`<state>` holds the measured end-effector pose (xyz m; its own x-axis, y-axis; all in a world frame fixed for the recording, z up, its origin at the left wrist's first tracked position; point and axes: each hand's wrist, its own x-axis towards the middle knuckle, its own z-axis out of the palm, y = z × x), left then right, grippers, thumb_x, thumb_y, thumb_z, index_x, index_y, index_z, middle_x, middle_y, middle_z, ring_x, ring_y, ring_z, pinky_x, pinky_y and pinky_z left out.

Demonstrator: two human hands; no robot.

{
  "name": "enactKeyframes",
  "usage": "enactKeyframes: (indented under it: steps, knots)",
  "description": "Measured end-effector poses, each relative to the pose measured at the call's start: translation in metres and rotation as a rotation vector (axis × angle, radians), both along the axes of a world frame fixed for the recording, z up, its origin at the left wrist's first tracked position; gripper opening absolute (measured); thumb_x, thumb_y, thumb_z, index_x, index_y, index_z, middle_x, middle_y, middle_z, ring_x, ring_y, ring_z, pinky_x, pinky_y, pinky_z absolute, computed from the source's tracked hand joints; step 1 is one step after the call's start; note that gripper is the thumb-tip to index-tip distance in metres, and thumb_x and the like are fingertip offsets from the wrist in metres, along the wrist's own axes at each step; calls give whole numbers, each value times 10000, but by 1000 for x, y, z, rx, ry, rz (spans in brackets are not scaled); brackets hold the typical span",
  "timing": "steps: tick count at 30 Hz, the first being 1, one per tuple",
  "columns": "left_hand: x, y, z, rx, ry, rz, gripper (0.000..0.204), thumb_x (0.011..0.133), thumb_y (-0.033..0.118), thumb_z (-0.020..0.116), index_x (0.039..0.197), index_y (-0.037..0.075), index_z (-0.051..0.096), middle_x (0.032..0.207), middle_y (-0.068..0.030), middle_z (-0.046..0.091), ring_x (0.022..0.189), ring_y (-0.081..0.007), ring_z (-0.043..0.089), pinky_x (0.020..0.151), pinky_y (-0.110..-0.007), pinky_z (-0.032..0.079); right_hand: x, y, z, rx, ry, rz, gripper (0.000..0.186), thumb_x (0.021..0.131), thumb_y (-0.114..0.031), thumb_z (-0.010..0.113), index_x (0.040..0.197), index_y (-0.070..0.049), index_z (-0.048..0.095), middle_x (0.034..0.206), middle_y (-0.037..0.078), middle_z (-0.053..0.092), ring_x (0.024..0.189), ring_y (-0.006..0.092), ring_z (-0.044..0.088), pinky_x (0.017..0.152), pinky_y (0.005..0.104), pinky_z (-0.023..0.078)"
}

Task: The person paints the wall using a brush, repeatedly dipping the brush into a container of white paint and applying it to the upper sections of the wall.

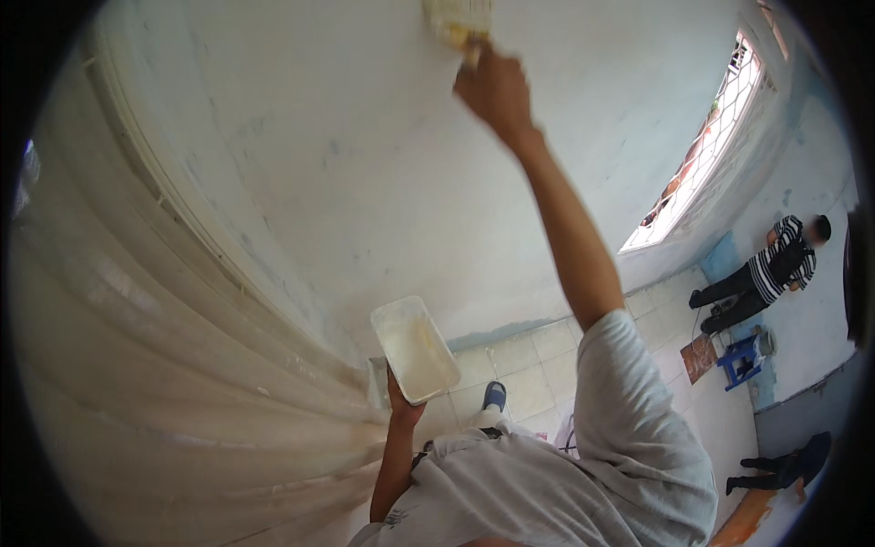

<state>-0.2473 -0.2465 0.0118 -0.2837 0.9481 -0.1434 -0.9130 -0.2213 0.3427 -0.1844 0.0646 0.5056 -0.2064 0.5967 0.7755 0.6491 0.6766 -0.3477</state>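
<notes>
High against the pale wall [337, 155], my right hand [497, 87] grips the handle of a wide paintbrush [458, 16]. The brush head meets the wall at the top of the view, and its base is yellowish. Low down, my left hand [402, 401] supports a white rectangular paint tray [416, 351] from its near side and underneath. The tray is tilted toward me, with a cream film of paint inside. Most of the left hand's fingers are hidden under the tray. Grey-blue patches mark the wall.
A long cream curtain [182, 365] hangs close on my left. A grilled window [706, 155] opens at the right. Beyond it stand a person in a striped shirt [775, 269] and a blue stool [740, 362]. Another person in dark clothes [788, 465] is farther right. Floor tiles [524, 387] lie below.
</notes>
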Motion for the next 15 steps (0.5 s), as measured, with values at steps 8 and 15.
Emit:
enactKeyframes:
  steps: [8, 15]
  knots:
    - [4, -18, 17, -9, 98, 74, 494, 1053, 429, 451, 1486, 196, 412, 1399, 8, 533, 1302, -186, 521, 1054, -415, 475, 34, -55, -341, -539, -373, 157, 557, 800, -108, 612, 1340, -8, 518, 848, 271, 671, 780, 420, 684, 699, 511, 557]
    - [11, -52, 75, -208, 578, 264, 548, 1067, 469, 409, 1515, 156, 366, 1409, -39, 519, 1301, -206, 516, 1083, -407, 453, 121, -145, -349, -1384, 474, 865, 504, 834, -193, 717, 1258, 22, 549, 790, 176, 676, 511, 165, 566, 486, 265, 457]
